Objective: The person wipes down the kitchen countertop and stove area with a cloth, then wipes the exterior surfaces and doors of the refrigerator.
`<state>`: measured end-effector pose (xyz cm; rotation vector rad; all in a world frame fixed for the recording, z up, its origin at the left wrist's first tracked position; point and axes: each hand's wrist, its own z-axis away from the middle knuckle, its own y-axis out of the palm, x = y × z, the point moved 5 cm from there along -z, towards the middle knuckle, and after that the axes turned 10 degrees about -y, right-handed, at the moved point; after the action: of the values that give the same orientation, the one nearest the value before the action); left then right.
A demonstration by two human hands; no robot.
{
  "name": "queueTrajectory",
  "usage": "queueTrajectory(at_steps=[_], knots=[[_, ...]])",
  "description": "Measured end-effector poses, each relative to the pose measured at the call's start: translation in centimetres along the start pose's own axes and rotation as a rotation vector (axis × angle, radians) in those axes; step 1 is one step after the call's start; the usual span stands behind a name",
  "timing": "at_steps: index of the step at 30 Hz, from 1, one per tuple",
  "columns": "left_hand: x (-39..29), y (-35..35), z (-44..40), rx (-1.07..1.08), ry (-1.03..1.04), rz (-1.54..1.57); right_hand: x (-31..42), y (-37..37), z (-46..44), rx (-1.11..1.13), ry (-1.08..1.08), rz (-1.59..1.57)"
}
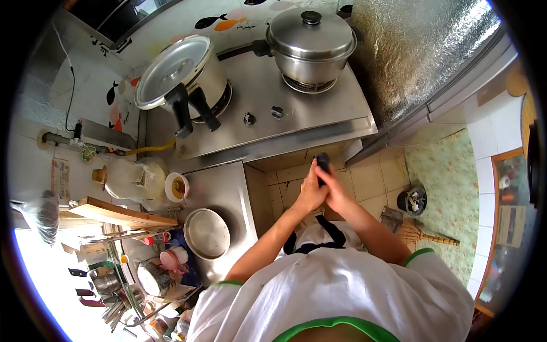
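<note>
"What do the fingers have?"

"From my remote seat, I see a small black object (323, 162) grasped between the left hand (309, 195) and right hand (337, 194), fingers closed about it; I can't tell what it is."

"Where, exactly?"

"Ahead of the white shirt (336, 279), over the tiled floor (367, 178). Beyond it I see the stove (307, 117), carrying a steel pot (312, 48) and a double-handled cooker (174, 71). Leftward, a metal bowl (206, 233) rests on the table (231, 185)."

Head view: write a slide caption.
Left hand and right hand together hold a dark object before a stove bearing a pressure cooker and a lidded pot.
</note>
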<state>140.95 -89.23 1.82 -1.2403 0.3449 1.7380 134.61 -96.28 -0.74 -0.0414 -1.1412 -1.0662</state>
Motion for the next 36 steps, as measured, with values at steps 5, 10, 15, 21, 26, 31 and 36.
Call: queueTrajectory(at_steps=[5,10,15,21,26,31,36], knots=[[-7.4,-9.1,-5.8,-0.525,0.226,-0.546,7.6,-4.5,-2.7,0.035,-0.061,-0.276],[-9.6,-15.6,-13.6,-0.525,0.287,-1.086,14.8,-7.2,-3.7,0.008,-0.158,-0.084],[-10.4,-15.1,-15.5,-0.323,0.023,-1.325,20.6,-6.4,-6.5,0.047,-0.335,0.193],[-8.8,-14.8,-16.0,-0.529,-0.406,-0.967,18.4,-3.9,-11.5,0.178,-0.884,0.946],[-7.2,-13.9,-15.2,-0.660,-0.452,-0.698,13.4,-0.2,-11.2,0.378,-1.094,1.541],[-5.1,-12.8,-6.6,-1.019,-0.140,-0.219,11.2,3.9,-15.8,0.577,-0.914,1.321],[0.4,-9.2,2.4,-1.044,-0.116,0.097,10.0,12.9,-24.0,0.693,-0.540,1.397]])
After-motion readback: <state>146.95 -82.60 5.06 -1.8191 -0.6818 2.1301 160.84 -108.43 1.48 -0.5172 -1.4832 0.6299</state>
